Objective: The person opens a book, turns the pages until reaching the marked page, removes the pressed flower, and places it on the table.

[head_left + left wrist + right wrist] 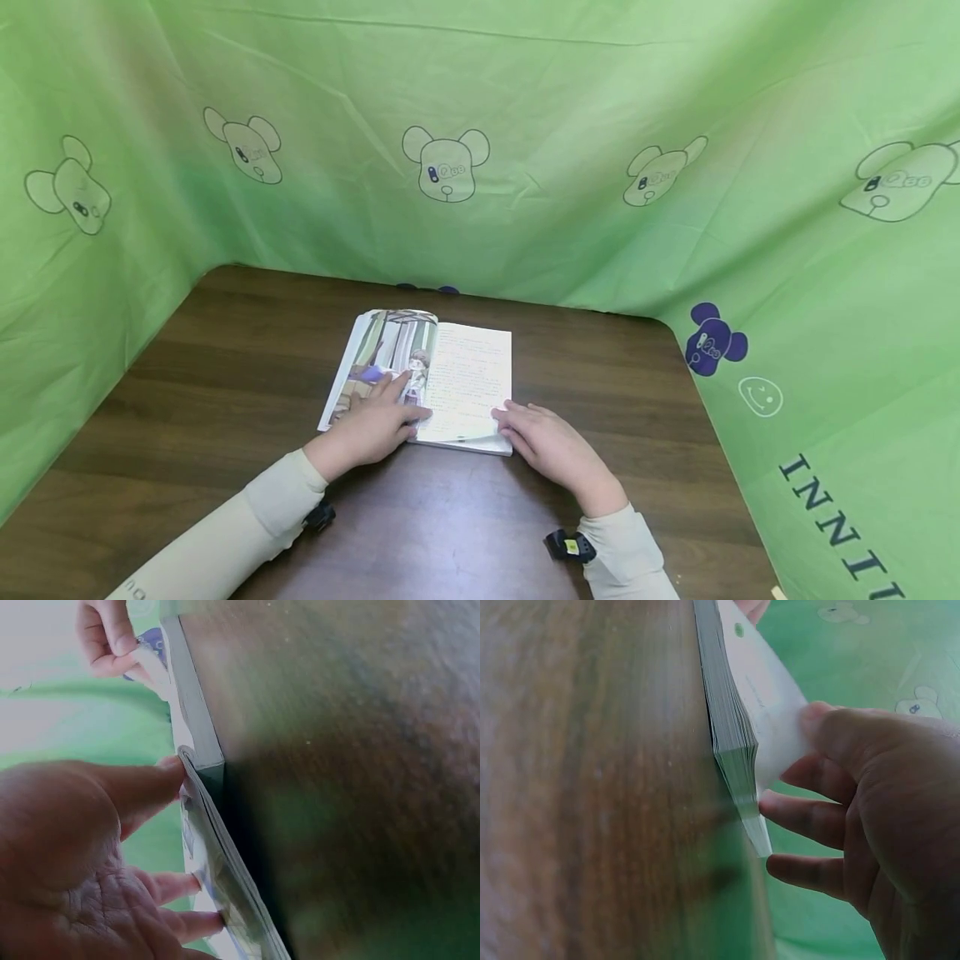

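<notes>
An open book (468,358) lies on the wooden table, an illustration on its left page and lines of text on its right page. Spread over the left page near the spine, my left hand (372,425) presses it down with straight fingers; its thumb reaches the fold. My right hand (555,446) is at the lower right corner of the book. In the right wrist view, the thumb and index finger pinch a page (769,697) whose corner is lifted off the thick stack beneath. The other fingertips (780,806) are right at the stack's edge.
The brown wooden table (225,358) stretches around the book on every side. A green cloth (540,225) with printed bear heads hangs behind and along both sides of it. Dark wrist devices (570,546) sit at the sleeves.
</notes>
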`<state>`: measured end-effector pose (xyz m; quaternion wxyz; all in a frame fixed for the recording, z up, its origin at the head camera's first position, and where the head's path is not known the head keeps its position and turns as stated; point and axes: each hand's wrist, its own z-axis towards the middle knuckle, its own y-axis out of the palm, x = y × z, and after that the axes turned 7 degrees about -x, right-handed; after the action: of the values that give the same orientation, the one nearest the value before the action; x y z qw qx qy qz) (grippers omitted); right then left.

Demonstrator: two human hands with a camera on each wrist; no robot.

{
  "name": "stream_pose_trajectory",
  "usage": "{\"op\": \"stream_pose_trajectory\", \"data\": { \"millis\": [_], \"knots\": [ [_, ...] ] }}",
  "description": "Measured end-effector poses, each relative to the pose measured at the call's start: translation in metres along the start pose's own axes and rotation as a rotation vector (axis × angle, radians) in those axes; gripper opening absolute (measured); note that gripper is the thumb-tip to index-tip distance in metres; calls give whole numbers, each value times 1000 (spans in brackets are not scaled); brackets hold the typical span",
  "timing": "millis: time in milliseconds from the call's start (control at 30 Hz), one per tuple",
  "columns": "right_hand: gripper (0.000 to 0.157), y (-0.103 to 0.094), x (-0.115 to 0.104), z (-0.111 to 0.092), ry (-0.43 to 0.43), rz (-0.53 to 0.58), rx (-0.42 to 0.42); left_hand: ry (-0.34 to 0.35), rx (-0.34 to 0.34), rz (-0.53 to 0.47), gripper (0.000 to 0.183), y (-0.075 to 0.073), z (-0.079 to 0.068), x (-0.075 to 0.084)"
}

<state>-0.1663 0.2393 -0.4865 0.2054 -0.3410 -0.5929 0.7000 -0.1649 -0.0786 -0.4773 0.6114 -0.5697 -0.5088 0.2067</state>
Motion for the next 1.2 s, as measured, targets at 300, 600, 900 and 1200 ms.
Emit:
{"op": "stream_pose_trajectory", "data": {
  "millis": [300,600,900,1200],
  "knots": [
    [22,3,-2,3,24,-16,82,-36,36,28,38,4,1,9],
    [21,5,-1,5,-3,-75,167,-70,96,4,40,7,5,19],
    [32,0,1,3,32,-31,337,-96,70,-1,29,5,6,20],
    [35,0,2,4,30,9,243,-68,95,-44,45,7,5,15]
  ]
}}
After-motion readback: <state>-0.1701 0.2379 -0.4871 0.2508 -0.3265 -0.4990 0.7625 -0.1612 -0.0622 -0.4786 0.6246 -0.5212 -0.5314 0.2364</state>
